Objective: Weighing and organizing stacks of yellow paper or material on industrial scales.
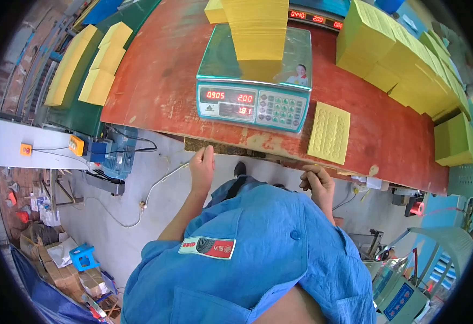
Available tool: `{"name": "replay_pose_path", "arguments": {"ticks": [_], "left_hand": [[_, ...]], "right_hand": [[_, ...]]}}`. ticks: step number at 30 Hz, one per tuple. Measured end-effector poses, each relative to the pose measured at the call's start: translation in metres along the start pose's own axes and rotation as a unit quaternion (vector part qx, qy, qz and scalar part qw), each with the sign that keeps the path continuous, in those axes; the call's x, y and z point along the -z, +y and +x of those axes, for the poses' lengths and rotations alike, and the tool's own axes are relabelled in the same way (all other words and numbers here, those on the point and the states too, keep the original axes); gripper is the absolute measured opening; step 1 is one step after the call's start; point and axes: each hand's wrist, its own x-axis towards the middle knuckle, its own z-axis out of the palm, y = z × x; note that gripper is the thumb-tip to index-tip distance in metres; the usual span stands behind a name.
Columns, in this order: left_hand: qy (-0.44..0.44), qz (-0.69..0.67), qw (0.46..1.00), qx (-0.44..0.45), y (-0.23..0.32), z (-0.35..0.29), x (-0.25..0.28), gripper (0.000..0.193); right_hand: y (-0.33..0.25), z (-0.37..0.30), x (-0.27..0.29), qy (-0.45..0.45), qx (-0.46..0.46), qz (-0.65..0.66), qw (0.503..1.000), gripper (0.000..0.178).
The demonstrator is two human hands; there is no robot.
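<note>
My left hand (203, 168) is held in front of the table's near edge, its fingers curled closed, and nothing shows in it. My right hand (318, 184) hangs near the same edge, just below a yellow embossed paper sheet (329, 133), also with fingers curled and no object visible in them. Neither hand touches the teal digital scale (254, 105), whose red display is lit. On its pan stands a tall stack of yellow paper (258, 29), cut off by the top of the picture.
The red worn tabletop (155, 70) carries rows of yellow paper stacks (396, 59) at the right. More yellow stacks (77, 65) lie on a green belt at the left. A second lit display (316, 19) is behind the scale. A blue stool (83, 257) and cartons stand on the floor.
</note>
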Motion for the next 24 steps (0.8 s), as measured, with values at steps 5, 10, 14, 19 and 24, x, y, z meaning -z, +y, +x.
{"name": "replay_pose_path", "arguments": {"ticks": [5,10,14,19,24], "left_hand": [[-0.004,0.032,0.999,-0.033,0.032,0.023,0.011,0.040],[-0.053,-0.057,0.992,-0.096,0.102,0.082,0.022,0.034],[-0.068,-0.148,0.956,-0.243,0.181,0.157,0.000,0.052],[-0.210,-0.326,0.888,-0.246,0.262,0.216,-0.064,0.059],[-0.290,-0.348,0.877,-0.157,0.289,0.226,-0.092,0.060]], "right_hand": [[-0.008,0.007,-0.016,0.014,0.014,0.009,1.000,0.017],[-0.060,0.057,-0.049,-0.001,0.112,-0.003,0.994,0.022],[-0.120,0.129,-0.081,-0.028,0.241,0.010,0.970,0.039],[-0.169,0.202,-0.124,0.013,0.355,-0.016,0.935,0.056],[-0.184,0.265,-0.150,0.030,0.250,0.043,0.967,0.067]]}}
